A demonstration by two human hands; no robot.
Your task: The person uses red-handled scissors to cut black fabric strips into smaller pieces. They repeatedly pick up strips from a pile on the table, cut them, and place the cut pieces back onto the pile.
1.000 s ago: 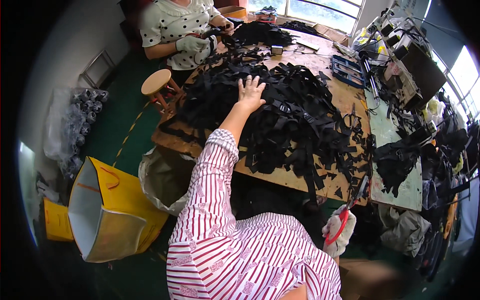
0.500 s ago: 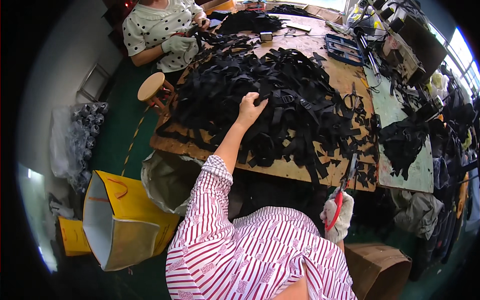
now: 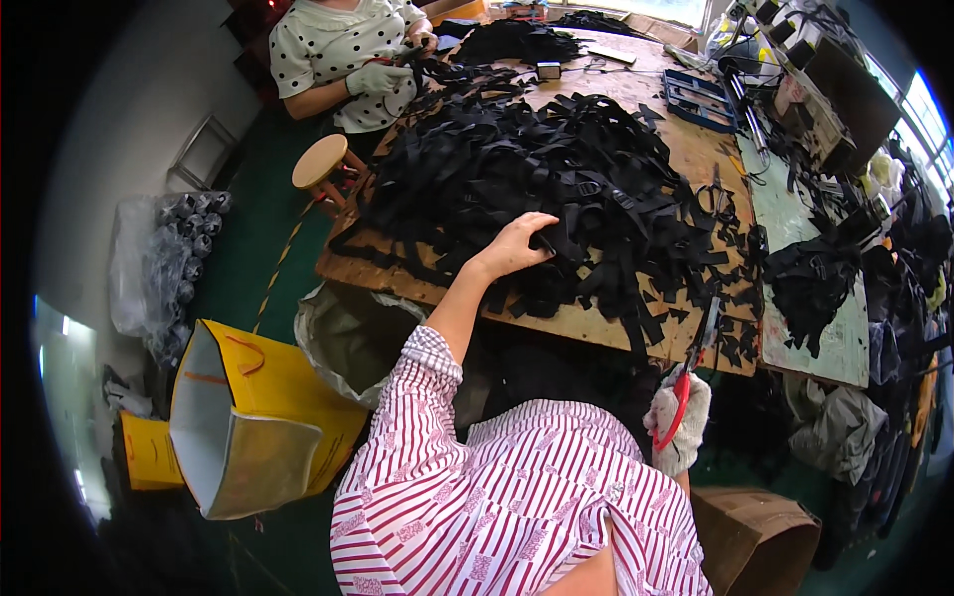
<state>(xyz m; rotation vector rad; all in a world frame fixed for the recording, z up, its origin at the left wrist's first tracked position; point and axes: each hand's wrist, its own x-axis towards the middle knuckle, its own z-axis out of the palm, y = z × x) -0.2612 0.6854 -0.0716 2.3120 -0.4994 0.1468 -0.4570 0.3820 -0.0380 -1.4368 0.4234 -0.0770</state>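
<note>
My bare left hand (image 3: 517, 246) reaches onto the near side of a big heap of black webbing straps (image 3: 527, 159). Its thumb and fingers are spread apart, touching or just above the strap pieces. Plastic buckles (image 3: 588, 189) show among the straps to the right of that hand. In a white knitted glove, my right hand (image 3: 686, 439) is low at the right, beyond the table's front edge. It is closed on scissors (image 3: 680, 402) with red handles, their blades pointing up toward the table edge.
Black scraps lie on the wooden table (image 3: 556, 316). A second pair of scissors (image 3: 714, 194) and a blue tray (image 3: 700, 99) are at right. A co-worker (image 3: 348, 70) handles straps at far left. A stool (image 3: 321, 162), yellow bag (image 3: 268, 417) and cardboard box (image 3: 755, 536) stand around.
My left hand has come nearer along the heap and slightly right, its fingers still spread. The right hand still holds the scissors. The whole view has shifted a little.
</note>
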